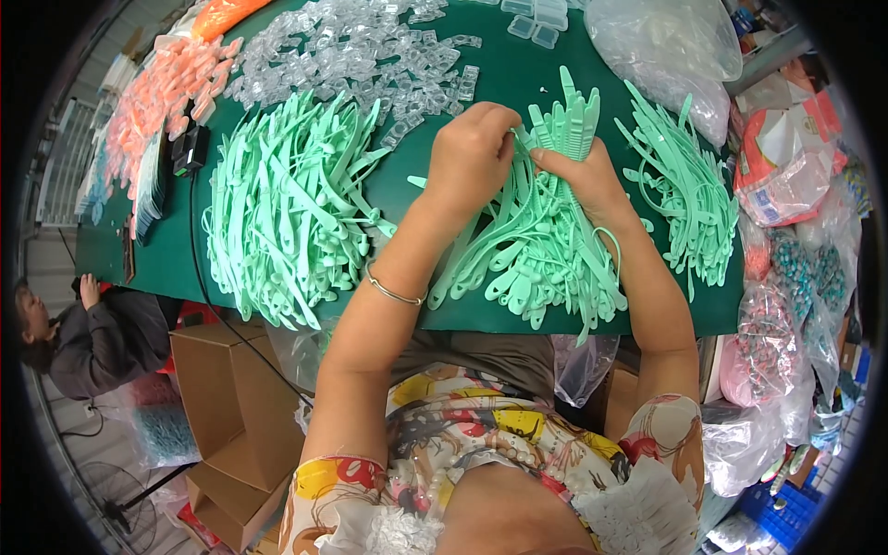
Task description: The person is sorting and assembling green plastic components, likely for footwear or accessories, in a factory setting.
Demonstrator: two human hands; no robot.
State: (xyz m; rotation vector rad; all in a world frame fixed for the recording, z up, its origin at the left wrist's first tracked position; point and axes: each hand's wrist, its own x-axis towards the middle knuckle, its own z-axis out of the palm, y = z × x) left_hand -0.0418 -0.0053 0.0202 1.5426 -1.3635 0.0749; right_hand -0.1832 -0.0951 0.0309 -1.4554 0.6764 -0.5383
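Note:
My right hand [589,182] is closed round a bunch of mint-green plastic straps [532,264]. Their ribbed ends stick up above my thumb, and their rounded ends and thin cords fan out below over the green tabletop. Just left of it, my left hand [472,154] is curled in a pinch against a strap at the bunch's upper left edge; its fingertips are partly hidden. A large heap of the same straps [287,208] lies to the left. A smaller heap [684,190] lies to the right of my right forearm.
Small clear plastic pieces [342,55] spread over the far side of the green table [421,148]. Orange pieces [171,83] lie far left, near a black device [190,151] with a cable. Clear bags [661,42] stand far right. Another person [106,333] sits at left by cardboard boxes [227,398].

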